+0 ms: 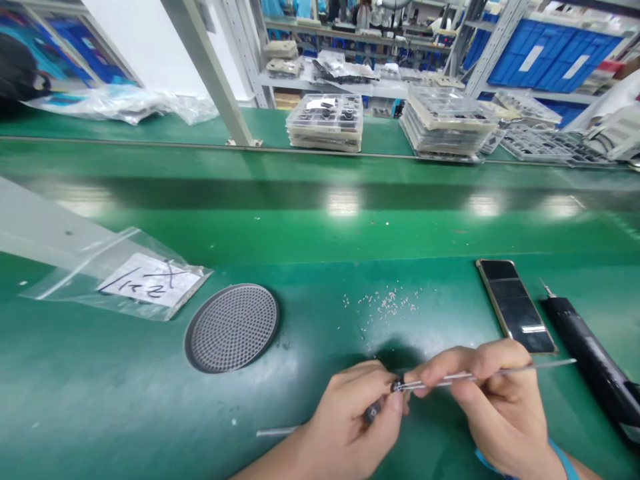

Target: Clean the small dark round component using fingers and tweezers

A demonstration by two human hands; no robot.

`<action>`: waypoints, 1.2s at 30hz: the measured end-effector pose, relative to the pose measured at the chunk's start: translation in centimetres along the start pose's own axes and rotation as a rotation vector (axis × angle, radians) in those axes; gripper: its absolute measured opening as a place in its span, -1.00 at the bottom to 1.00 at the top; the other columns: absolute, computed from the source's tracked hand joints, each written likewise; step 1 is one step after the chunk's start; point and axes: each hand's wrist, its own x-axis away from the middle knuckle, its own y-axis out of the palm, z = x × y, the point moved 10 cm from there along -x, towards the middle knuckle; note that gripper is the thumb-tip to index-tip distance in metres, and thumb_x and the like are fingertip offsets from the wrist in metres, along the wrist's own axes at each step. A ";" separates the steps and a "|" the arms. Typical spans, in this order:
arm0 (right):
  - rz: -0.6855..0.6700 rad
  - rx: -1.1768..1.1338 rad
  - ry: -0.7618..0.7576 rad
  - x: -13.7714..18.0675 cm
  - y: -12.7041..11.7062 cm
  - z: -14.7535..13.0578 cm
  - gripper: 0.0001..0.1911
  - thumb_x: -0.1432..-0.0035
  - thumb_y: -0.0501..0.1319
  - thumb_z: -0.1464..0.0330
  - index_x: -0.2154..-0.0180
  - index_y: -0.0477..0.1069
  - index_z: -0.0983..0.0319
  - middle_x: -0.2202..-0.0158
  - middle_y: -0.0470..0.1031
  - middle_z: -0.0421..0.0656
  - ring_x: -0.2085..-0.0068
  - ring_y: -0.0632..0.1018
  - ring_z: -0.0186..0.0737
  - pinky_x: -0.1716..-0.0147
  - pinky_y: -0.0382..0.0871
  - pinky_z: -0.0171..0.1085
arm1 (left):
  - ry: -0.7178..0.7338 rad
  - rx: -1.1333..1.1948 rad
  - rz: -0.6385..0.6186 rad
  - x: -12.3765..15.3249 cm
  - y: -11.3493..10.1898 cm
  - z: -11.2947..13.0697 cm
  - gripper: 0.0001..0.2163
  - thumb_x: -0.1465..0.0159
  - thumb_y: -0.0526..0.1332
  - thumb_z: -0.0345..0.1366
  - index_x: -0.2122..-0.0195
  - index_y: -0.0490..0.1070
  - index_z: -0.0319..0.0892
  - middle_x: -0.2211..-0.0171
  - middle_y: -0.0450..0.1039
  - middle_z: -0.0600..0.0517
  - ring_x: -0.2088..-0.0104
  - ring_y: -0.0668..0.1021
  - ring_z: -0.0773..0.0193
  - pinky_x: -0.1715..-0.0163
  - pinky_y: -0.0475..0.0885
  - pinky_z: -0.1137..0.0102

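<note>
Low in the view, my left hand [360,413] pinches a small black part [397,385] between thumb and fingers. Another dark rounded bit [373,411] shows under its fingers, partly hidden. My right hand [500,393] is closed around thin metal tweezers [550,364], whose tips point left and meet the black part. Whether the tips grip anything cannot be made out. Just beyond my hands, many tiny metallic pieces [390,303], possibly screws, lie scattered on the green mat [310,300].
A round grey perforated tray [233,327] lies left, near a labelled zip bag [150,283]. To the right are a phone [515,303] and a black electric screwdriver [593,360]. A metal rod [277,432] pokes out by my left forearm. Stacked plastic trays [325,123] stand behind.
</note>
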 end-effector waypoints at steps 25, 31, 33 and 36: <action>-0.006 -0.017 -0.016 -0.5 0.4 -0.5 -0.89 -0.61 0.15 0.35 0.02 0.25 -0.01 0.14 0.63 -0.18 0.17 0.68 -0.07 0.19 0.69 -0.11 | 0.002 0.015 0.002 0.2 -0.3 0.0 -0.81 -0.42 0.05 -0.49 0.30 0.41 -0.24 0.46 0.47 0.01 0.46 0.48 0.33 0.41 0.33 0.48; -0.011 -0.009 -0.024 -0.4 0.3 -0.6 -0.88 -0.60 0.17 0.38 0.02 0.26 0.00 0.15 0.63 -0.16 0.19 0.68 -0.05 0.27 0.71 -0.12 | 0.004 0.008 0.007 0.1 -0.1 -0.1 -0.80 -0.42 0.05 -0.49 0.32 0.40 -0.25 0.48 0.47 -0.01 0.48 0.48 0.31 0.43 0.33 0.46; -0.003 -0.001 -0.028 -0.4 0.2 -0.6 -0.88 -0.60 0.17 0.37 0.02 0.27 -0.01 0.16 0.63 -0.15 0.20 0.68 -0.04 0.27 0.71 -0.10 | 0.008 0.009 0.011 0.0 -0.1 0.0 -0.80 -0.42 0.05 -0.48 0.32 0.41 -0.25 0.48 0.47 -0.01 0.48 0.48 0.32 0.43 0.33 0.46; 0.015 0.001 -0.025 -0.4 0.0 -0.5 -0.88 -0.59 0.18 0.35 0.03 0.27 -0.03 0.18 0.64 -0.16 0.23 0.69 -0.02 0.27 0.72 -0.08 | 0.004 0.008 0.008 0.0 -0.1 0.1 -0.80 -0.42 0.05 -0.48 0.32 0.41 -0.25 0.47 0.47 -0.01 0.47 0.49 0.31 0.43 0.34 0.46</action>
